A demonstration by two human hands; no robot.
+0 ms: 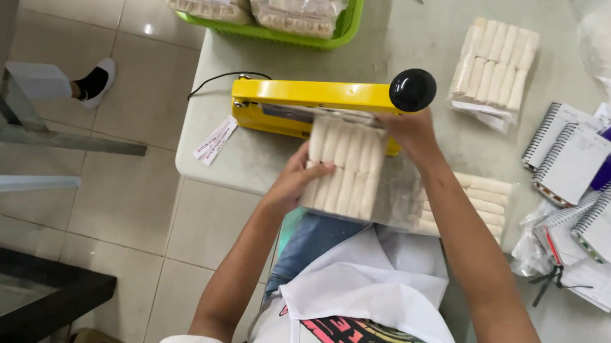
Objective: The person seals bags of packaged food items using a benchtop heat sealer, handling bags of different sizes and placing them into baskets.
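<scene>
Here, a person sits at a pale bench (264, 154) and holds a clear bag of pale rolls (345, 171) up to a yellow sealing machine (310, 100). The left hand (298, 178) is curled around the left side of the bag, fingers on top. The right hand (412, 129) grips the bag's top right corner, just under the machine's black knob (412, 90). The open end of the bag lies right at the yellow arm, which looks pressed down on it, so I think this bag is being closed now. Some work looks done already: a green basket (344, 24) at the far edge holds a few packed bags of rolls (299, 3) with paper labels inside them. More looks left to do. One stack of rolls (496, 63) lies apart on the bench past the machine, with a label tucked under it, and another bag of rolls (486, 202) lies just beside the right arm. I cannot tell if those two are shut. Two small paper labels (214, 140) lie near the machine's left end. Little spiral notebooks (578, 162) are spread out on the right.
</scene>
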